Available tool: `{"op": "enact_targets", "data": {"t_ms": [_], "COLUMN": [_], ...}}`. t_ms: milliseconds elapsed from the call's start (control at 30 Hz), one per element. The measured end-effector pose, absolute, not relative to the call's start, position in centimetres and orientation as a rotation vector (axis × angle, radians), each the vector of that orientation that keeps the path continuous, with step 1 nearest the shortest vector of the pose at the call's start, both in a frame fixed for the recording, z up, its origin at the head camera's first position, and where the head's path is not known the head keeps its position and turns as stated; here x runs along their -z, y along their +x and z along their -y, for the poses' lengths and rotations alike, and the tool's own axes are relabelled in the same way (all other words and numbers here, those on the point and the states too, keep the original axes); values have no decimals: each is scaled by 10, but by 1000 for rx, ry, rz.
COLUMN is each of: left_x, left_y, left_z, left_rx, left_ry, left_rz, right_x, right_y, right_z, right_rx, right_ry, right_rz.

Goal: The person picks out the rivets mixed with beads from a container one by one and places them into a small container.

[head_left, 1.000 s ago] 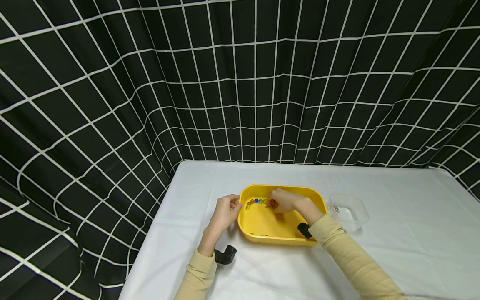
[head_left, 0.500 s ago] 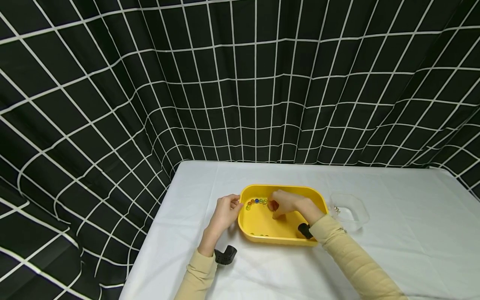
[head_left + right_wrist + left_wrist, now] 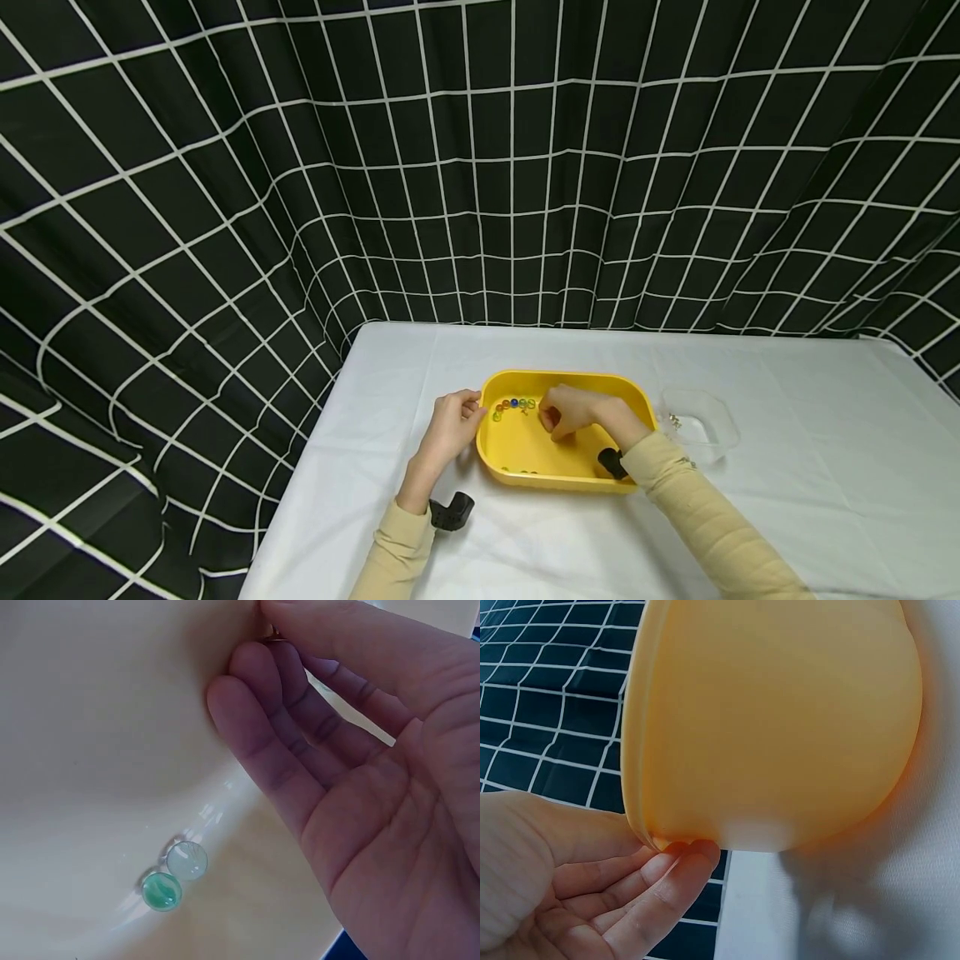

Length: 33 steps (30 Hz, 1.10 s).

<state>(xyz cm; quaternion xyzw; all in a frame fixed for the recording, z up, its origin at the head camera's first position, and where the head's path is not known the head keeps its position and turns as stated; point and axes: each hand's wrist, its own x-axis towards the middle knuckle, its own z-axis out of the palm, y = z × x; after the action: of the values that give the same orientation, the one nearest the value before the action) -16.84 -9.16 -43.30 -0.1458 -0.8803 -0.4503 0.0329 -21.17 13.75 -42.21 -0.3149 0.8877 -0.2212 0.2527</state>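
A yellow plastic tub (image 3: 528, 450) stands on the white table. At its left end my left hand (image 3: 453, 423) pinches the rim between thumb and fingers; the left wrist view shows the tub's outer wall (image 3: 780, 727). My right hand (image 3: 573, 410) reaches inside, thumb and fingertips together low over the floor. Between them the right wrist view shows a sliver of a small gold-coloured metal piece (image 3: 274, 634), mostly hidden. Left of that hand, glass marbles curve along the far left corner, among them a blue marble (image 3: 514, 403). A tiny metallic piece (image 3: 524, 412) lies just in front of them.
Right of the tub sits a clear plastic container (image 3: 712, 429) with small metallic pieces (image 3: 675, 422) in it. More marbles lie along the tub's near wall; a green-swirled marble (image 3: 161, 891) shows in the right wrist view. A black gridded curtain (image 3: 510, 167) hangs behind the table.
My right hand has drawn slightly right and nearer, away from the marble row. The tiny metallic piece has shifted a little left and lies apart from the fingers. My left hand stays at the rim.
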Motion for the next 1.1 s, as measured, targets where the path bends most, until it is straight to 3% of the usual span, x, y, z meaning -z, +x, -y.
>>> {"op": "enact_targets", "data": {"t_ms": [1100], "left_x": [431], "left_y": [-166], "left_z": [92], "left_rx": [1396], "left_ry": [-455], "left_rz": [2713], "right_x": [421], "right_y": [-211], "right_z": [-148], "right_rx": [664], "right_ry": [-861], "right_rz": [-2335]}}
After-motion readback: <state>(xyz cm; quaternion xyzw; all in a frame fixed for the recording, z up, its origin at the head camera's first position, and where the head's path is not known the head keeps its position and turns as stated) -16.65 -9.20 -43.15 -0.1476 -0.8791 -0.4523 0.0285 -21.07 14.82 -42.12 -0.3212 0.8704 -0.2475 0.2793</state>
